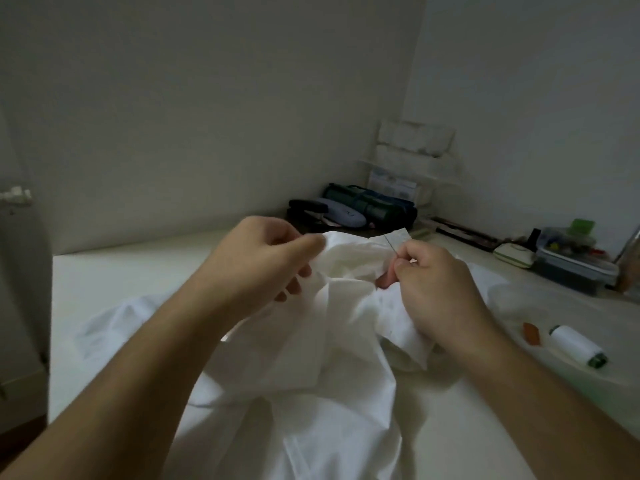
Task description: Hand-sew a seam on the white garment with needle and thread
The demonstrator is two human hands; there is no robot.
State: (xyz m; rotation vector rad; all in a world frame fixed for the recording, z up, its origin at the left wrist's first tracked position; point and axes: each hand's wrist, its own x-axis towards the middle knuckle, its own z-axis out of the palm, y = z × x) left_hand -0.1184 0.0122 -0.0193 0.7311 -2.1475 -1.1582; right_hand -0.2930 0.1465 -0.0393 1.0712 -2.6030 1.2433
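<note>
The white garment (311, 393) spills across the pale counter (138, 265) closest to view, crumpled, with one raised fold held up between both hands. The left hand (263, 265) grips that fold from the left, thumb and fingers (311, 242) curled round the cloth so it stands taut. The right hand (433, 289) pinches the needle (390, 244) between thumb and forefinger; the thin dark shaft points up and away, lying against a small flap at the fold's far edge. Whether the tip has entered the cloth cannot be told, and the thread on the needle is too fine to make out. No finished line of stitches shows anywhere on the visible fabric, so my judgement is that the seam is at an early or middle stitch, with most of the sewing and the tying-off left to do. A spool of white thread (576, 345) lies on its side on the counter to the right, well apart from the hands, with a small orange object (531, 333) just beside it. Boxes of sewing supplies (571, 261) sit farther back.
</note>
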